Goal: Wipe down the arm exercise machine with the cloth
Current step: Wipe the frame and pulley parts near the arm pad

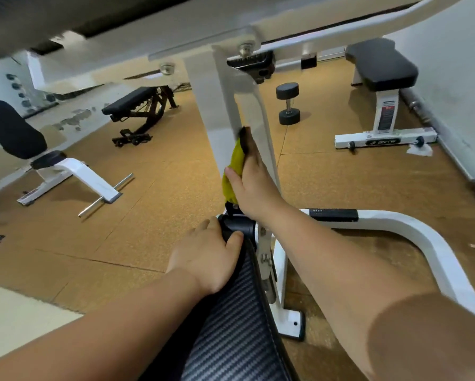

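Your right hand (254, 182) sits just right of centre, fingers stretched nearly straight up along the white upright (222, 105) of the arm exercise machine (423, 232), thumb spread out to the left. It presses the yellow cloth (235, 166) flat against that upright; the cloth shows along the hand's left edge, between thumb and forefinger, and its lower end hangs towards the black bracket at the post's foot. The fingertips are dark in shadow, so you cannot tell how much cloth lies under them. Your left hand (206, 254) is at about 6 o'clock, just below the right one, with its fingers curled over the far end of the black pad (231, 325) and the thumb laid across the top, gripping that end. The pad has a woven carbon-like pattern and runs down to the bottom edge. The machine's white curved base tube sweeps from centre towards 4 o'clock. On the cork-coloured floor (162, 204), a dumbbell (287, 105) stands at 1 o'clock, a flat bench (379, 75) at 2 o'clock, a black adjustable bench (140, 111) at 11 o'clock, and a white-framed seat (16, 133) at 9 o'clock.
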